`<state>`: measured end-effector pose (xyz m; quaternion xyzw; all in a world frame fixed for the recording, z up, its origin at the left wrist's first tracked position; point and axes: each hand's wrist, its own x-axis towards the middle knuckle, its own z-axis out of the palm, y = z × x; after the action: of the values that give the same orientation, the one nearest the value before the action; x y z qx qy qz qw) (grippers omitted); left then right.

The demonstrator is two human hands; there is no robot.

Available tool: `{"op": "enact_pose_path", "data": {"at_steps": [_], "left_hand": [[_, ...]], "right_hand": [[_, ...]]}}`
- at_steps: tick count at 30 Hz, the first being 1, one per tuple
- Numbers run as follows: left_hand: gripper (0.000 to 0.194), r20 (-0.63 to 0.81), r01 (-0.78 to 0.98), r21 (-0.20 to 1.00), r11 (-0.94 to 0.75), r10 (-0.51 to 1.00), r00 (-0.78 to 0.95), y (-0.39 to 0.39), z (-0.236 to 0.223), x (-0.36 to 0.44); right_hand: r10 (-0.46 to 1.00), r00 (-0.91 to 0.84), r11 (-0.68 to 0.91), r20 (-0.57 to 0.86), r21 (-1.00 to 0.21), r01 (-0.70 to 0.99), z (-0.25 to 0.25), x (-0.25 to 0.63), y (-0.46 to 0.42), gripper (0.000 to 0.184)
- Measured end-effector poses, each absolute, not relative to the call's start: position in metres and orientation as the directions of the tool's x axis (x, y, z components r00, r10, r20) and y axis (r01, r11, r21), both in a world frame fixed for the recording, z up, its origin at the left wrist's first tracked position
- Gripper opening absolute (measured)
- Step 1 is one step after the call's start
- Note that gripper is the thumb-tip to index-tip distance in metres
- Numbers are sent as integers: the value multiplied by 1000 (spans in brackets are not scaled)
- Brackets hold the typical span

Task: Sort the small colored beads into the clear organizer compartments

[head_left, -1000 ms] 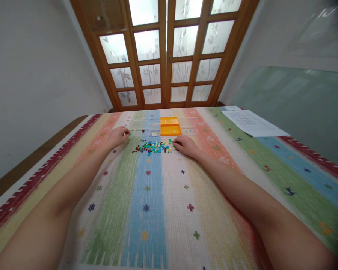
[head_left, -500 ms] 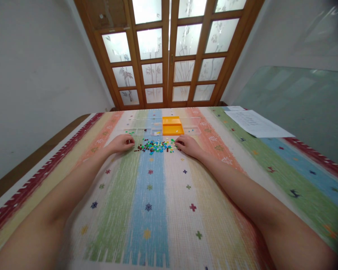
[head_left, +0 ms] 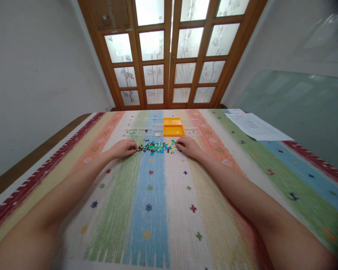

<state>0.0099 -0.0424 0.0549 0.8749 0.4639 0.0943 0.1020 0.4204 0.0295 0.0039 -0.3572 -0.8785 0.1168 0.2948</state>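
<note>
A heap of tiny coloured pieces lies on the striped cloth at arm's length. My left hand rests at the heap's left edge, fingers curled, fingertips at the dark pieces there. My right hand rests at the heap's right edge, fingers bent down onto the pieces. What either hand pinches is too small to make out. Just behind the heap stands an orange tray, with clear compartment boxes on both sides of it.
A printed sheet of paper lies at the far right of the table. A glass pane leans against the right wall. Wooden doors with frosted panes stand behind the table's far edge.
My left hand has come back from the clear box toward the heap's left edge. My right hand has hardly moved. The camera has tilted slightly.
</note>
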Motion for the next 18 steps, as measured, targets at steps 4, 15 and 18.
{"op": "enact_pose_path", "data": {"at_steps": [4,15,18], "left_hand": [[21,126,814,239,-529,848,514,-31,56,12],[22,394,922,274,-272,907,150,38,71,31],[24,391,924,312,-218,917,85,50,67,33]], "right_hand": [[700,-567,714,434,-418,561,5,420,29,20],[696,-576,718,428,-400,570,4,421,30,20],[695,-575,718,431,-396,572,4,421,29,19]]}}
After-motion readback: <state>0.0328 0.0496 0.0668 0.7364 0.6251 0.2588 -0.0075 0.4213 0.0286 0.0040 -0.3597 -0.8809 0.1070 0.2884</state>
